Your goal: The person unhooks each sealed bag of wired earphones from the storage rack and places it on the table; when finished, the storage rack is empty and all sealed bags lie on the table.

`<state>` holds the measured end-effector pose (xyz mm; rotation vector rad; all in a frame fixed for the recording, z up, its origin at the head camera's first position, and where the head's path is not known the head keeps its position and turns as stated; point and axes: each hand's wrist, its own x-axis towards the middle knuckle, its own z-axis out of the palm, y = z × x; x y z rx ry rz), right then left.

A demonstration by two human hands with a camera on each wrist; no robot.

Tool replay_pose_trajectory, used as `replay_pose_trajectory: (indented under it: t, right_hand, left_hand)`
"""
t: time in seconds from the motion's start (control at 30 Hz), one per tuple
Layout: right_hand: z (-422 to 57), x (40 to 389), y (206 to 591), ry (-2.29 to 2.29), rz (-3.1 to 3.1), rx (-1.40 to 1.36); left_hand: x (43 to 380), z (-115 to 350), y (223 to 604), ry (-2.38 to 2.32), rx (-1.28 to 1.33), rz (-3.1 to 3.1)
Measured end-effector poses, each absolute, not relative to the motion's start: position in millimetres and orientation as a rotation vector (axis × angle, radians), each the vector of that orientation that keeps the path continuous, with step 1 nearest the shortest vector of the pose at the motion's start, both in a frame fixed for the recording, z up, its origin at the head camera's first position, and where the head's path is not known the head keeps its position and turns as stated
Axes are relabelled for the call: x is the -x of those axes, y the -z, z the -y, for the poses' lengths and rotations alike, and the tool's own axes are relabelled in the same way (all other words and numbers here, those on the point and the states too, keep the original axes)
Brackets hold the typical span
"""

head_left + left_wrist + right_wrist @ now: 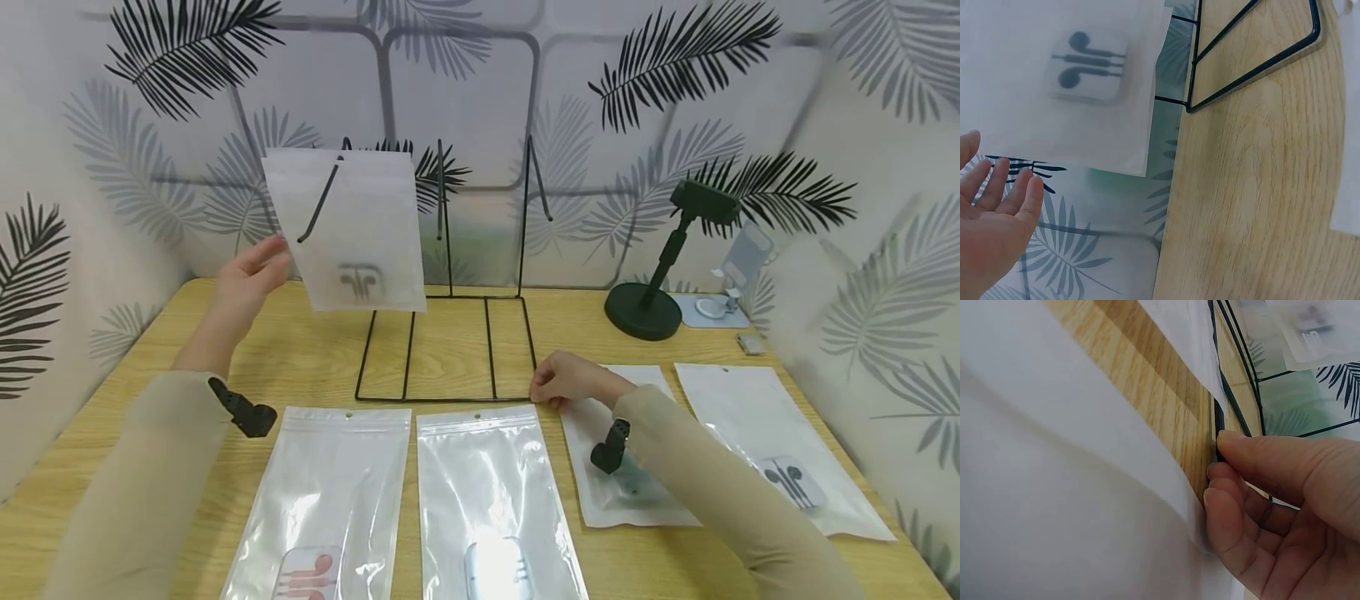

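Observation:
A black wire display rack (487, 350) stands on the table with several prongs. On its left prong hangs a white zip pouch (352, 225), earphones in a case faintly showing through. My left hand (255, 275) is beside the pouch's left edge, its fingers (1030, 194) extended and holding nothing; whether they touch the pouch I cannot tell. Down at the front right corner of the rack's base, my right hand (566, 379) pinches the black wire between thumb (1254, 450) and curled fingers. Under the right wrist lies another earphone pouch (592, 425), partly covered by the forearm.
Along the front lie a pouch with red earphones (337, 467) and a shiny pouch (480, 467). A further pouch (742, 408) is at the right. Behind stand a dark green phone stand (645, 308), a small white stand (738, 267) and a small grey item (750, 343).

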<state>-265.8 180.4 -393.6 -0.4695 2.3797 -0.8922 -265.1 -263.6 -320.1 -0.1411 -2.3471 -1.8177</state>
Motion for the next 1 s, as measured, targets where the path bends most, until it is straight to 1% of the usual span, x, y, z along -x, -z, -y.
replay_pose_trajectory:
  t: [0.3,0.53,1.0]
  right_hand:
    - [-181,266,395,0.904,-2.377,0.501]
    - [-181,265,394,0.896,-2.379,0.509]
    - [-181,266,394,0.879,-2.383,0.498]
  left_hand:
    - [271,256,322,1.807,0.089,2.303]
    - [272,251,325,2.119,0.165,2.072]
    - [270,244,326,2.088,0.128,2.041]
